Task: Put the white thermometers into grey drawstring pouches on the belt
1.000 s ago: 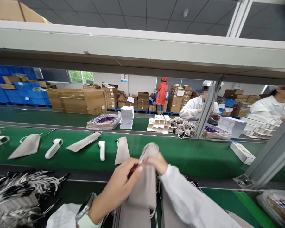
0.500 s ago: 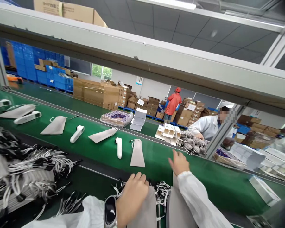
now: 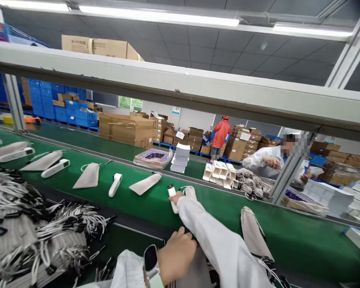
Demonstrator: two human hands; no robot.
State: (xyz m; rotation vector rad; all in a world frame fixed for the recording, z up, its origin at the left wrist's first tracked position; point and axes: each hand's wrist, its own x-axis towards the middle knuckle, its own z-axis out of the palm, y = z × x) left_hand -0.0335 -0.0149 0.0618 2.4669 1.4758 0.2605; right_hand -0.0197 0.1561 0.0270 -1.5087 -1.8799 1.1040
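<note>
My right hand (image 3: 177, 197) reaches across the green conveyor belt (image 3: 222, 212), its fingers closed over a white handheld device (image 3: 171, 197) lying beside a grey drawstring pouch (image 3: 191, 191). Much of the hand is hidden by its white sleeve. My left hand (image 3: 177, 254), with a watch on the wrist, curls over the top of a stack of grey pouches (image 3: 199, 270) at the near edge. Another grey pouch (image 3: 252, 234) lies flat on the belt to the right of my arm.
More white devices (image 3: 115, 184) and grey pouches (image 3: 88, 177) lie in pairs along the belt to the left. A heap of pouches with black-and-white cords (image 3: 33, 236) fills the near left. Across the belt a person in white (image 3: 265, 162) works near white boxes (image 3: 180, 157).
My right hand has swung left from the open belt onto the white device. A grey pouch now lies on the belt at right. The view has turned left and up.
</note>
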